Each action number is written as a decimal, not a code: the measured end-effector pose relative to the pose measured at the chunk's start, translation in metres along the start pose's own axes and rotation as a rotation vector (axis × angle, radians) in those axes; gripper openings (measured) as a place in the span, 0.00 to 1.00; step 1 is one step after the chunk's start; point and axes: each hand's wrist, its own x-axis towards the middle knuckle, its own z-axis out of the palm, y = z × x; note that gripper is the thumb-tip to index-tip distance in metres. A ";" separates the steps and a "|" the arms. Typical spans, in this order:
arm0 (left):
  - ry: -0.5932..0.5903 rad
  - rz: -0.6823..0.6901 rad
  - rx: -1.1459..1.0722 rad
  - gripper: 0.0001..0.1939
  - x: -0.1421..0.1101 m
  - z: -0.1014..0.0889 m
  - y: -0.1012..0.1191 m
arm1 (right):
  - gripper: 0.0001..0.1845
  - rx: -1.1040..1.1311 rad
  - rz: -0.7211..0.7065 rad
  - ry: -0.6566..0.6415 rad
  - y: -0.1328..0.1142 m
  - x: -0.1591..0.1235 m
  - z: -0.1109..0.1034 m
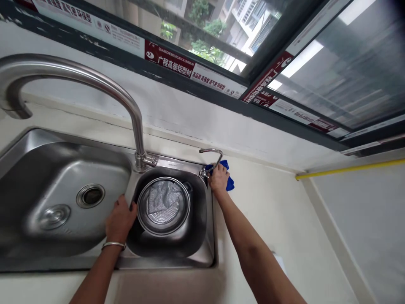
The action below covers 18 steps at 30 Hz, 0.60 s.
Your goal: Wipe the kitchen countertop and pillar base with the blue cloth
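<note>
My right hand (pixel 219 178) is closed on a blue cloth (pixel 230 182), which bunches out behind and beside the fingers. It presses the cloth at the base of a small curved tap (pixel 218 153) at the sink's back right corner. My left hand (pixel 122 219), a silver bangle at its wrist, rests on the divider (pixel 129 195) between the two bowls of the steel sink (pixel 202 254). Its thumb stands apart from the other fingers, whose tips are partly hidden. In the right bowl sits a round perforated metal colander (pixel 164 216) with a grey mesh cloth (pixel 163 195) in it.
A large arched faucet (pixel 136 122) rises behind the divider, its spout over the left. The left bowl (pixel 72 169) has a drain (pixel 90 195) and a round metal disc (pixel 55 216). Pale countertop (pixel 268 202) surrounds the sink. A yellow pipe (pixel 348 169) runs along the right wall.
</note>
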 end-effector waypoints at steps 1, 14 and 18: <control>-0.007 -0.002 0.001 0.28 0.000 -0.001 0.001 | 0.24 -0.001 -0.003 -0.004 0.000 0.000 -0.001; 0.030 0.010 -0.003 0.28 0.006 0.010 -0.006 | 0.21 -0.032 0.000 -0.036 -0.010 -0.043 -0.017; 0.036 0.030 -0.033 0.29 0.009 0.013 -0.009 | 0.20 -0.054 0.004 -0.041 -0.007 -0.081 -0.024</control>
